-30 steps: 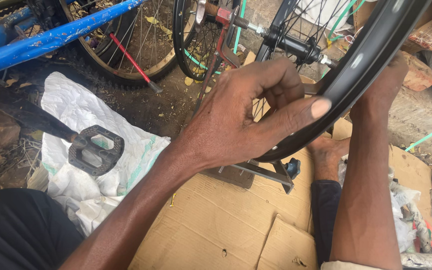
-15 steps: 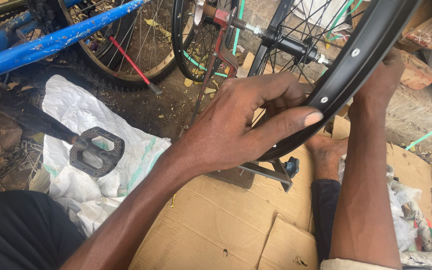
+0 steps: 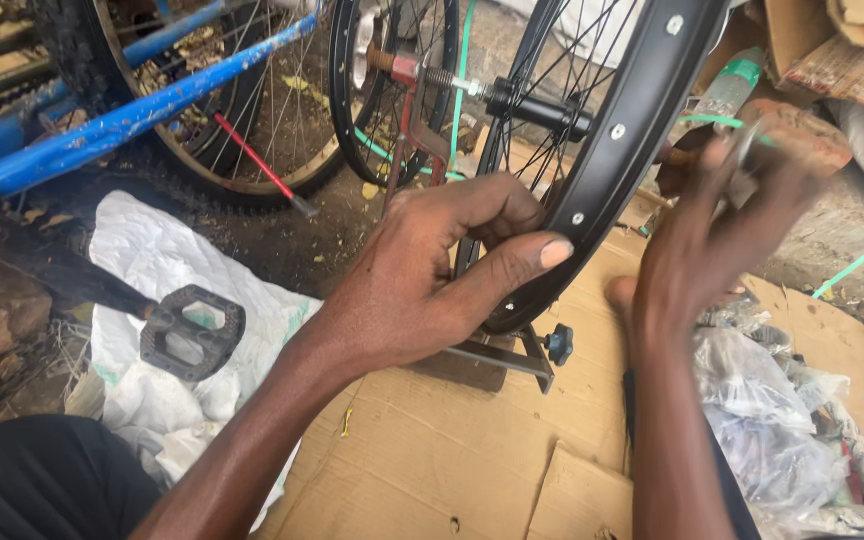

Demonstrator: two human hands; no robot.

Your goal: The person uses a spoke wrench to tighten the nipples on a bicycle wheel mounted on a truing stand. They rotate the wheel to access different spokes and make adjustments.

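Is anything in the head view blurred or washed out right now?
Head view: the right hand is smeared by motion blur, so its grip cannot be read; the left hand on the black rim is sharp. Daylight is soft and even, without hard shadows; only the white sack looks bright.

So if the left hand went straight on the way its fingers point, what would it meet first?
The left hand already grips the black rim; its fingers point up and right, so past the rim probably the spokes, though depth is unclear.

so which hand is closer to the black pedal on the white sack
Left. The left hand grips the black wheel rim, just right of the pedal. The right hand is off the rim's far side, farther away.
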